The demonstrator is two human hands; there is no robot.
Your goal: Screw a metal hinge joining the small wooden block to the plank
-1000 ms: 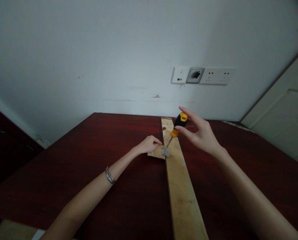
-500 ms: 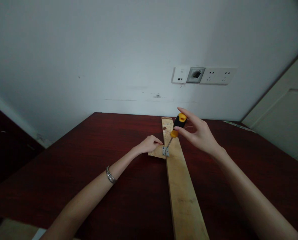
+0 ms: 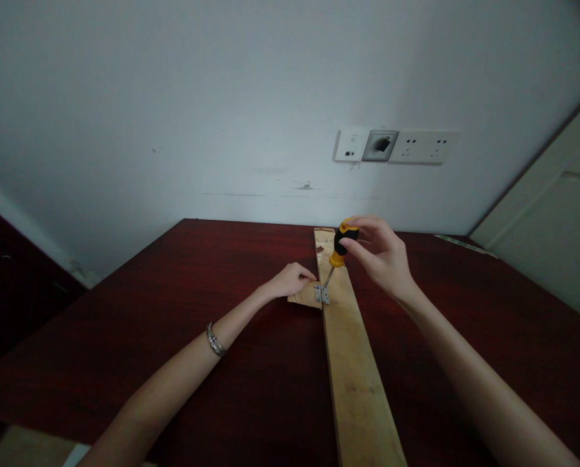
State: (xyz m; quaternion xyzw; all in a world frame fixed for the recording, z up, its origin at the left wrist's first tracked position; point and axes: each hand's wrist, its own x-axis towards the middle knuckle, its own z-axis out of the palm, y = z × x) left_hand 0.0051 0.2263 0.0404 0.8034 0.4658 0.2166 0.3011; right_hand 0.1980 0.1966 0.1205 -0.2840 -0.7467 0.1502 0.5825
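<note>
My right hand (image 3: 380, 250) grips a yellow and black screwdriver (image 3: 344, 243) by its handle. The shaft slants down to the left, its tip at a small metal hinge (image 3: 322, 294). That hinge spans the seam between a long pale wooden board (image 3: 361, 376) and a short wooden piece (image 3: 304, 297) on its left. Over the short piece rests my left hand (image 3: 290, 280), fingers closed and pressing near its far edge beside the hinge. The screw under the tip is too small to make out.
The dark red table (image 3: 222, 259) carries both wooden pieces and meets a pale wall (image 3: 246, 117) at the back. Sockets and a switch plate (image 3: 416, 148) are set in the wall. A white panelled door (image 3: 553, 207) stands at the right.
My right hand has turned around the screwdriver handle, its fingers curling in closer and the handle tipping slightly left. My left hand, the hinge and the wood stay in place.
</note>
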